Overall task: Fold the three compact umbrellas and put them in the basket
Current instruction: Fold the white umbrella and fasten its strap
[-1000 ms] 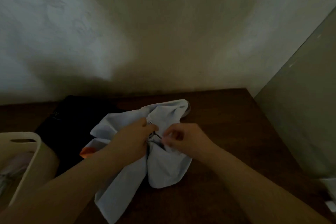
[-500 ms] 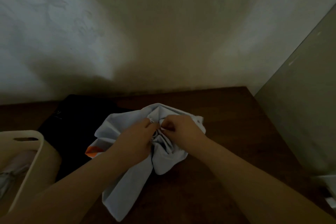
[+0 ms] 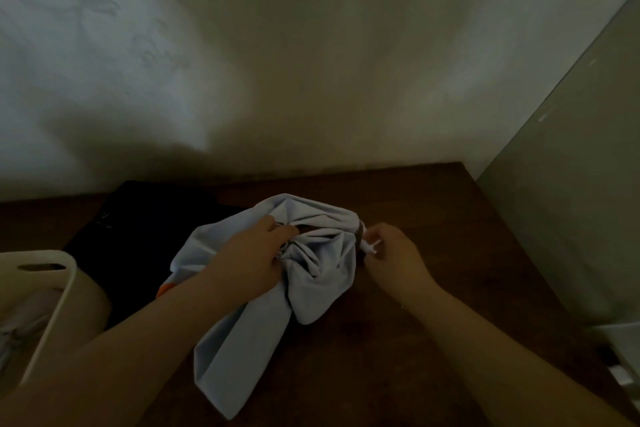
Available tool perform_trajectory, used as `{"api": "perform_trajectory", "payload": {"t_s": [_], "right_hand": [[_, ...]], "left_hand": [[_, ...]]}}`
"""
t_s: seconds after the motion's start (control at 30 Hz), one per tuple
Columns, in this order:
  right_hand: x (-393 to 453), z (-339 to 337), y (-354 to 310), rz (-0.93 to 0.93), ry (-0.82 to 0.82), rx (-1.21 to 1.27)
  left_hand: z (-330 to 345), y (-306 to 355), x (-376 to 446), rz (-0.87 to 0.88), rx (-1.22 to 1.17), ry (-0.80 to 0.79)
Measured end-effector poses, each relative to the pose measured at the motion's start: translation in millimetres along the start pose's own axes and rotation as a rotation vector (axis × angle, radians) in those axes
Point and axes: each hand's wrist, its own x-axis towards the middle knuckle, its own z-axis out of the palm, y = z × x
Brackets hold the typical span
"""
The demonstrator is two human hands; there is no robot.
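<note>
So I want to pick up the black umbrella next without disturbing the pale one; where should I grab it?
Grip the black umbrella at its bare far-left part, coming from the left above the basket. Its right side lies under the pale umbrella and left hand.

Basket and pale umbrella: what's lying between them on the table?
In the head view, a black umbrella lies on the table between the basket and the pale umbrella. The left hand grips the pale fabric.

Umbrella [image 3: 311, 263] mid-table [image 3: 433, 204], between both hands, basket [image 3: 65, 291] far left, another umbrella [image 3: 145, 246] behind.
</note>
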Motion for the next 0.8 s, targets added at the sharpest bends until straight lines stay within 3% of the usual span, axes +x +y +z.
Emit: {"api": "perform_trajectory", "payload": {"t_s": [0.13,0.27,0.4,0.47,0.6,0.8], "right_hand": [[2.8,9.2,16.2,0.065,-0.122,-0.031],[2.8,12.8,-0.8,-0.279,0.074,-0.084],[-1.6,17.3,-15.1,-0.571,-0.078,-0.208],[-2.2,25.6,-16.9,-0.581,-0.093,-0.237],[1.6,32.2,-22.7,-0.573,0.054,-0.210],[13.2,29.6,-25.4,-0.576,0.023,-0.203]], "left_hand": [[3.7,-4.6,-0.1,0.009,-0.048,0.008],[8.1,-10.6,3.8,-0.011,-0.077,-0.011],[7.3,-11.3,6.1,0.013,-0.089,-0.025],[7.7,-11.1,6.6,0.021,-0.101,-0.021],[9.5,-10.5,8.6,-0.020,-0.079,-0.021],[10.0,-7.4,9.9,-0.066,-0.053,-0.064]]}}
